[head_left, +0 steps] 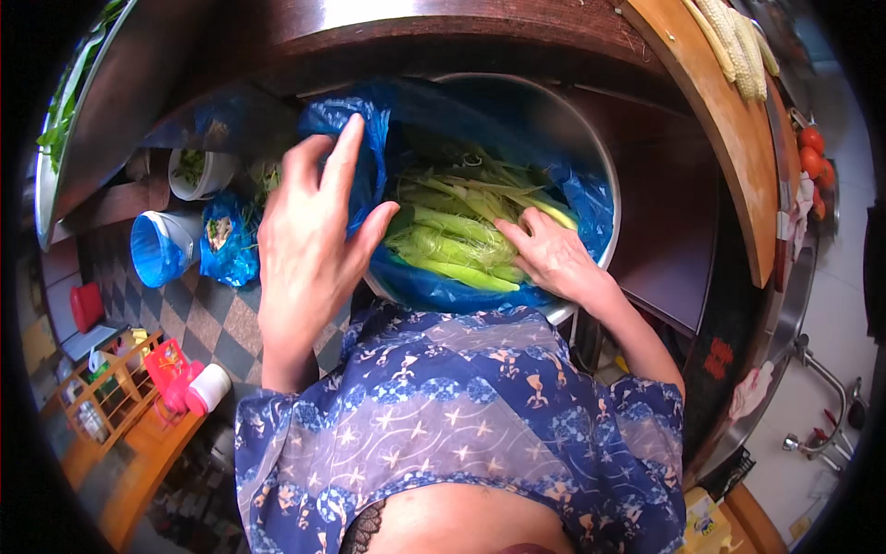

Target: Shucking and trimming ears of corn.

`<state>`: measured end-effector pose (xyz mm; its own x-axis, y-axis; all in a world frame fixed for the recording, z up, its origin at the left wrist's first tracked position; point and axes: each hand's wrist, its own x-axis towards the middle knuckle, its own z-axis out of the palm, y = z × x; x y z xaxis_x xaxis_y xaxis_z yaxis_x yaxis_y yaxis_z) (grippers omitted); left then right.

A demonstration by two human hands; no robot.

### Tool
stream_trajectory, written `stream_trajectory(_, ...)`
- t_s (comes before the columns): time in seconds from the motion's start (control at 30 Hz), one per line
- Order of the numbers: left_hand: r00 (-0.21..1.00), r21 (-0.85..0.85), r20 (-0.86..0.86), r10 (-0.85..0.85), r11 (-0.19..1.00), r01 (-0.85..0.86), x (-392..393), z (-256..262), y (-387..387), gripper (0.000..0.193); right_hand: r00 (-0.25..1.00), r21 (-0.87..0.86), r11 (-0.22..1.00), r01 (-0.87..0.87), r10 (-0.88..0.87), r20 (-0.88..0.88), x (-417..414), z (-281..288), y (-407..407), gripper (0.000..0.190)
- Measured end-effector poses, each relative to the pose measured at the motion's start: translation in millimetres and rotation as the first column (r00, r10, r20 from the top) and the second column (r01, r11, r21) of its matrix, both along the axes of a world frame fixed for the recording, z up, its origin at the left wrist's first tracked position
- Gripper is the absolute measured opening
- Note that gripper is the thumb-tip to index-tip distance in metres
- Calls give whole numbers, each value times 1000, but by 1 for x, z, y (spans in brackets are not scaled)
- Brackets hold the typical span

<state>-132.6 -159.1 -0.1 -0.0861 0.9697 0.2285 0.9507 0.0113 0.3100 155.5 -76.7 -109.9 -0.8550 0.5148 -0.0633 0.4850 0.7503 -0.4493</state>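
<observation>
Green corn husks and silk (457,239) fill a blue plastic bag (585,208) that lines a wide metal bin (612,166) right before me. My right hand (547,256) reaches into the bin, its fingers touching the husks at their right side; whether they grip any is hard to tell. Over the bin's left side is my left hand (311,201), raised, thumb and fingers apart, with nothing in it. Behind its fingers a bunched part of the blue bag (381,138) shows. Shadow hides the far inside of the bin.
Peeled baby corn (737,52) lies on a wooden cutting board (706,90) at upper right, with a knife (782,228) beside it. Tomatoes (811,159) and a faucet (830,395) are farther right. Left on the floor stand a blue-lined bucket (163,242) and a blue bag (232,242).
</observation>
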Motion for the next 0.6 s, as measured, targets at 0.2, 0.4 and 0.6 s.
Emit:
stream_trajectory(0.2,883,512,380,-276,858,47,32,45,-18,38,987,-309,940,143,-160,-31,11,2,14,22)
stream_trajectory(0.4,803,36,496,-332,931,362,58,-28,29,31,863,-805,537,253,-501,-62,1,31,28,16)
stream_trajectory(0.6,843,23,360,-400,907,421,68,-42,39,53,789,-909,406,95,-588,-180,-5,56,38,14)
